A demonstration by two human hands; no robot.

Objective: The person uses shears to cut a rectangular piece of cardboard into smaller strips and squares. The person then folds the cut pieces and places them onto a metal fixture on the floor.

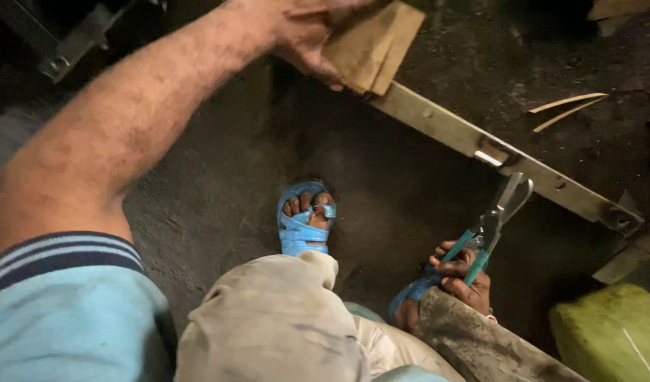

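My left hand (303, 32) grips folded brown cardboard (371, 46) at the metal bar's (480, 145) upper end; my right hand (463, 279) clenches teal-handled pliers (491, 226), tips just short of the bar.

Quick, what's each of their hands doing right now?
Left hand: closed on a folded piece of brown cardboard, at the end of a long metal bar.
Right hand: closed on blue-handled pliers.

The pliers (491, 226) are showing teal handles and grey jaws. The sandal (305, 221) is looking blue, the sleeve (63, 311) light blue with navy-and-white stripes, the cardboard (371, 46) tan, the floor (219, 191) dark grey.
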